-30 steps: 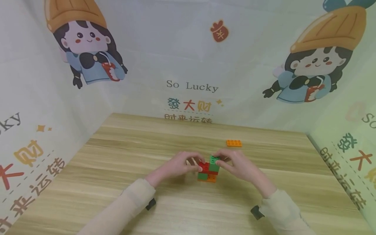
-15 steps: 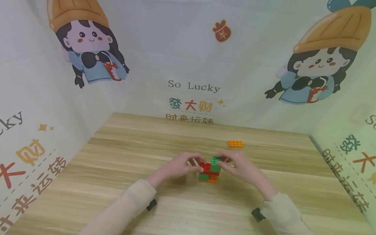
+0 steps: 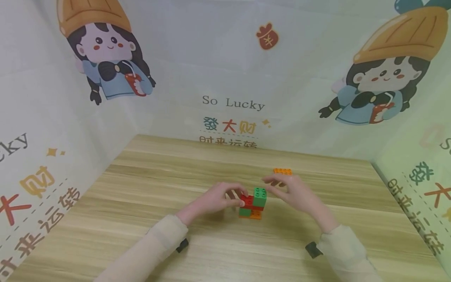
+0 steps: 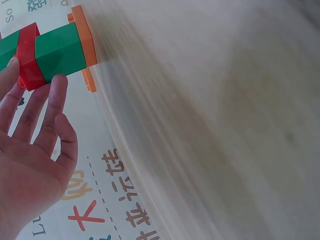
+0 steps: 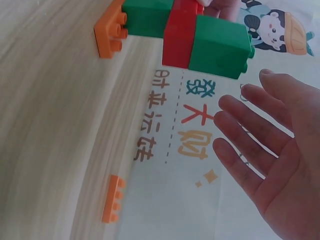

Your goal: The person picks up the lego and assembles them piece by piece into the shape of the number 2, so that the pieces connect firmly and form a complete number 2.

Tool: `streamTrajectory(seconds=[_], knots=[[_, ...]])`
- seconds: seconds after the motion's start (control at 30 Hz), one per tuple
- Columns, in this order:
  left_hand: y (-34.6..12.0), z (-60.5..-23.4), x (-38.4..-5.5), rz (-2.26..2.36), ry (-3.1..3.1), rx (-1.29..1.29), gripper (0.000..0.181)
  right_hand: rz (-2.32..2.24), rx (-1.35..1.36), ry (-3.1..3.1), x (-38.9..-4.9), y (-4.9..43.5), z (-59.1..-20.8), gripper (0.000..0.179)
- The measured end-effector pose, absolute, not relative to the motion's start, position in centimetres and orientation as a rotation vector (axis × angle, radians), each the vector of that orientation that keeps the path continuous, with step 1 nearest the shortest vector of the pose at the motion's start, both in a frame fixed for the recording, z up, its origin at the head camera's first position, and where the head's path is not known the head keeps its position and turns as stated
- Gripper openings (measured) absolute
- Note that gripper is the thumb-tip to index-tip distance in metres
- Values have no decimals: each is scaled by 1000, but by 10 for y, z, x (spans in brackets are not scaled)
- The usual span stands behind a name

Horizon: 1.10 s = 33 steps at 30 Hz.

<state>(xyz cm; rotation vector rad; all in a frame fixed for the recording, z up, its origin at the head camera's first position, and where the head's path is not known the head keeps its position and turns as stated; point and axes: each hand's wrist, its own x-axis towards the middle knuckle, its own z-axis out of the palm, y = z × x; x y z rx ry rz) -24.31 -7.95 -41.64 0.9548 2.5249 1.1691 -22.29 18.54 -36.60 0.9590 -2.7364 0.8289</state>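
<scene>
A small stack of toy building bricks stands mid-table. An orange plate [image 3: 256,215] forms its base, with a lower green brick [image 4: 60,55] on the left part. Across that green brick lies a red plate [image 5: 179,37], and an upper green brick [image 3: 259,199] sits on the red plate's right end. My left hand [image 3: 220,197] holds the red plate between thumb and fingers. Apart from the stack, just right of the upper green brick, my right hand [image 3: 297,194] is empty with its fingers extended.
A loose orange plate [image 3: 283,171] lies behind the stack, partly covered by the right hand in the head view. The wooden table [image 3: 176,160] ends at a printed cloth backdrop [image 3: 197,58] at the back and both sides.
My right hand has let go of the upper green brick and moved slightly up and right. The brick stays on the red plate; my left hand keeps its hold.
</scene>
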Motion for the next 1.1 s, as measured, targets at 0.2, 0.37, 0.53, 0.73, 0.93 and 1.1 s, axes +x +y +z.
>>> streamTrajectory(seconds=[0.2, 0.37, 0.53, 0.73, 0.93, 1.1], knots=[[-80, -415, -242, 1170, 2526, 959, 25, 802, 909, -2724, -238, 193, -361, 30], [-80, -415, -243, 1171, 2525, 956, 24, 813, 871, -2705, -251, 200, -360, 32], [-79, -415, -242, 1164, 2532, 957, 23, 755, 807, -2709, -264, 209, -365, 36], [-78, -413, -241, 1162, 2533, 943, 23, 734, 756, -2727, -278, 217, -372, 40], [-79, -414, -241, 1163, 2534, 934, 23, 742, 760, -2743, -291, 224, -381, 43], [-79, -415, -241, 1162, 2537, 934, 23, 744, 793, -2733, -300, 229, -387, 43]])
